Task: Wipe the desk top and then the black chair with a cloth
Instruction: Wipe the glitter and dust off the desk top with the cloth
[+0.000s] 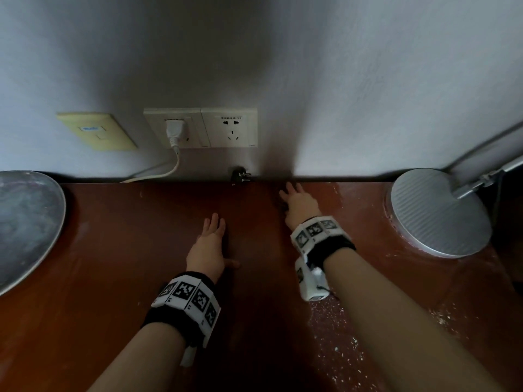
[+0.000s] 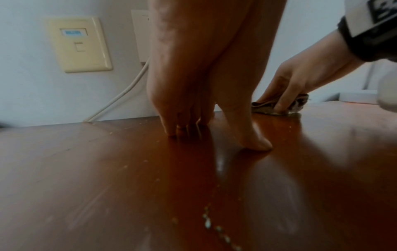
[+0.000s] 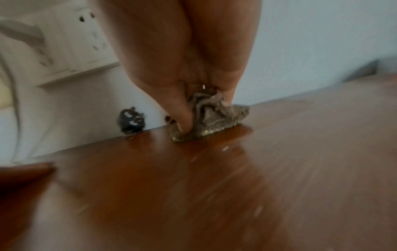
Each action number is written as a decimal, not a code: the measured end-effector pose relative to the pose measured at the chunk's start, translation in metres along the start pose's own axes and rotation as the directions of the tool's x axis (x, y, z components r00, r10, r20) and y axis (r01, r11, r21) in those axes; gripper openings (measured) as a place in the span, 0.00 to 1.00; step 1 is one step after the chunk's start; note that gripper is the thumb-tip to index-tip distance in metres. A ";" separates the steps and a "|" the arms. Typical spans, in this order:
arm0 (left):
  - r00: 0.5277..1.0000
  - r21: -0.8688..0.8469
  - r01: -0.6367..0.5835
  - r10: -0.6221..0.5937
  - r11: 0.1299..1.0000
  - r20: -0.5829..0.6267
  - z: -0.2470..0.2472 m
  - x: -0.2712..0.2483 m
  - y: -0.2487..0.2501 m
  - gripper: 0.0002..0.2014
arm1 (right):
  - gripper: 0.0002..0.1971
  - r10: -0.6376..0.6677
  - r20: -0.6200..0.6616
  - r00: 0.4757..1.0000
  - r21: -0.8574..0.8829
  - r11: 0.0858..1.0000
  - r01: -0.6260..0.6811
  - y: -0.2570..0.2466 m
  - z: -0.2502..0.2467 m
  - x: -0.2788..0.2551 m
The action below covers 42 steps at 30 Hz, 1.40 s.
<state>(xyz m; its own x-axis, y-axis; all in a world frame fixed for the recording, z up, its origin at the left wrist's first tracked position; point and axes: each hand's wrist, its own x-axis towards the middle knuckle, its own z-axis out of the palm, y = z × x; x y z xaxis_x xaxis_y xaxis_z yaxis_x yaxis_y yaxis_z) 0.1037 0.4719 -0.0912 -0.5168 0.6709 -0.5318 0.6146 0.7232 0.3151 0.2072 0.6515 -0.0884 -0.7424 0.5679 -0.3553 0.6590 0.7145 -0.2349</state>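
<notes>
A: Since the cloth (image 3: 211,117) is bunched into a wad at the far edge of the bench (image 1: 127,264), right against the wall (image 1: 368,94), I'd judge this is the desk-wiping step, not the chair.

B: Which hand has it?

A: The right hand (image 1: 300,203). Its grip is closed around the wad, thumb on one side and fingers on the other, pressing it down onto the wood. The left hand (image 1: 208,247) holds nothing; its fingers are straight, tips braced on the bench, nearer and to the left.

B: How does the cloth lie?

A: It's crumpled, so it hardly points anywhere. In the right wrist view its long axis seems to run left to right along the wall line, with a loose corner sticking out to the right.

B: What's around it?

A: A loose black plug (image 1: 240,175) lies just left of it at the wall, below the wall sockets (image 1: 229,128). Pale specks (image 1: 339,332) litter the near right part of the bench, and a round lamp base (image 1: 435,213) stands far right.

B: And the next move?

A: Probably a firm pull back toward the near edge through those specks, steering clear of the plug. No chair is in view.
</notes>
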 end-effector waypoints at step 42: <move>1.000 -0.004 -0.021 0.021 1.000 -0.015 0.001 0.003 -0.003 0.54 | 0.23 0.075 -0.031 0.997 0.124 0.990 -0.071 0.103 -0.023 -0.024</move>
<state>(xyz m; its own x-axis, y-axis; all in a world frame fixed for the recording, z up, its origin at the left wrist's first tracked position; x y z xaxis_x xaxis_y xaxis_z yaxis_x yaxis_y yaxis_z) 0.1005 0.4717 -0.0944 -0.5125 0.6883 -0.5134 0.6227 0.7096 0.3297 0.2901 0.7206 -0.0835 -0.6941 0.6326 -0.3434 0.7198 0.6164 -0.3194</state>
